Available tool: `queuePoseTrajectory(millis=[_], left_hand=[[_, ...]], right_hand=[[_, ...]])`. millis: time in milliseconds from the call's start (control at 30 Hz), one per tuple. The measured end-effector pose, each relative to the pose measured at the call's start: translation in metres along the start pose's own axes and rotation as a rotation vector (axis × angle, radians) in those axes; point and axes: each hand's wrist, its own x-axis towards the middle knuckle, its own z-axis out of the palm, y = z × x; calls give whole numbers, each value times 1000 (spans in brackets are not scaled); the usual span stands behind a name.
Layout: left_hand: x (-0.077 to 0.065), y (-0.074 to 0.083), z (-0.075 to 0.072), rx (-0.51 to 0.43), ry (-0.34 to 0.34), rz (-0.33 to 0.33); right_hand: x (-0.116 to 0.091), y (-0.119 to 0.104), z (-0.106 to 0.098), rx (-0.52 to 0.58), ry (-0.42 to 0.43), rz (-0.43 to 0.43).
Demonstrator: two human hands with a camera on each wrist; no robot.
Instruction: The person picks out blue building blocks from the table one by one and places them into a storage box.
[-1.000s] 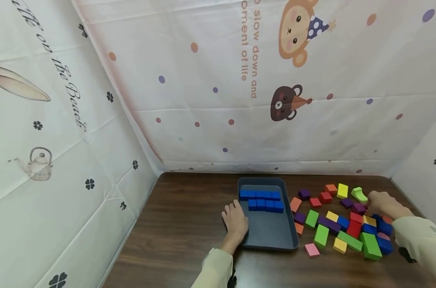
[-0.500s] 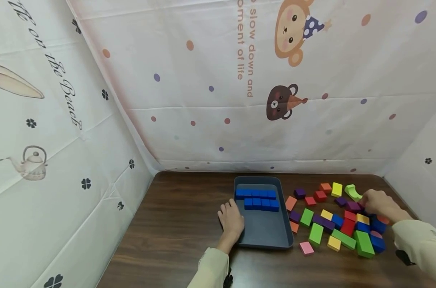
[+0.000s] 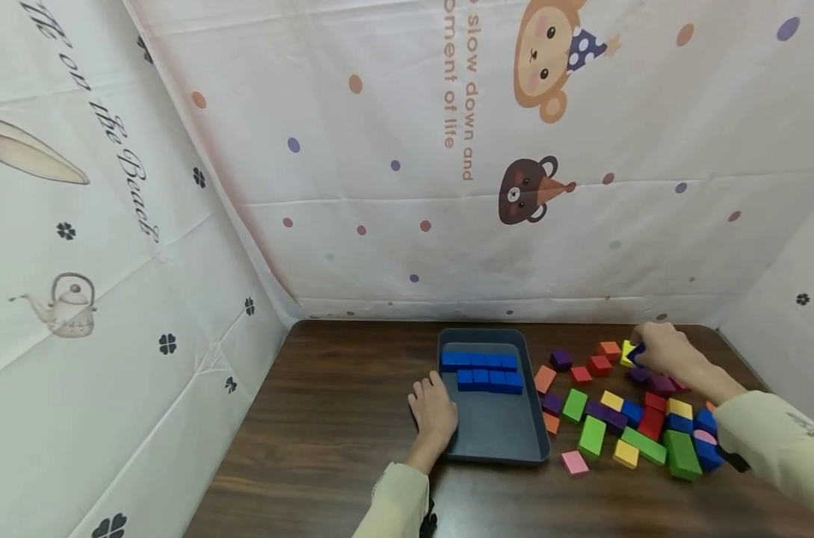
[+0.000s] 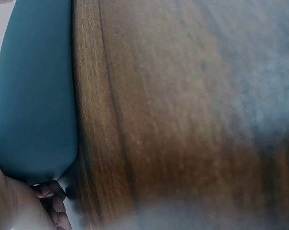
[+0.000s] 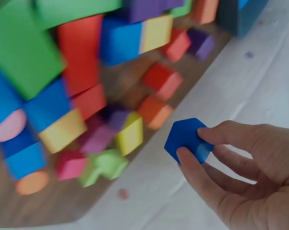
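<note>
My right hand [image 3: 665,353] is over the back right of the block pile. In the right wrist view, its thumb and fingertips pinch a blue block [image 5: 185,139] with an angular outline; only a small part of it shows in the head view. My left hand [image 3: 433,411] lies at the left side of a dark grey tray [image 3: 497,457]. Seen from the left wrist, its curled fingers [image 4: 56,206] are against the tray's outer wall [image 4: 37,96]; the thumb is hidden in the head view. Two rows of blue blocks [image 3: 489,379] sit in the tray's far half.
Right of the tray lie scattered blocks: green [image 3: 591,437], red [image 3: 651,423], purple [image 3: 560,360], yellow [image 3: 626,453], pink [image 3: 574,463] and more blue ones [image 3: 708,454]. A light green curved block [image 5: 106,164] is near the pile's far end. Printed cloth walls [image 3: 353,261] enclose the table.
My right hand has risen from the pile's right side and moved left and away, and the blue block now shows in its fingers. The left hand keeps its place on the tray.
</note>
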Motion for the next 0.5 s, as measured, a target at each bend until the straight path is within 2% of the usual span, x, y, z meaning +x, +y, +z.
queuePoseTrajectory(millis=[233,500], left_hand=[[0,-1,2,9,-3,-11],[2,-2,3,16,1,-5]], right_hand=[[15,-53,4,18,72,-157],[33,-106,8,8,39,-252]])
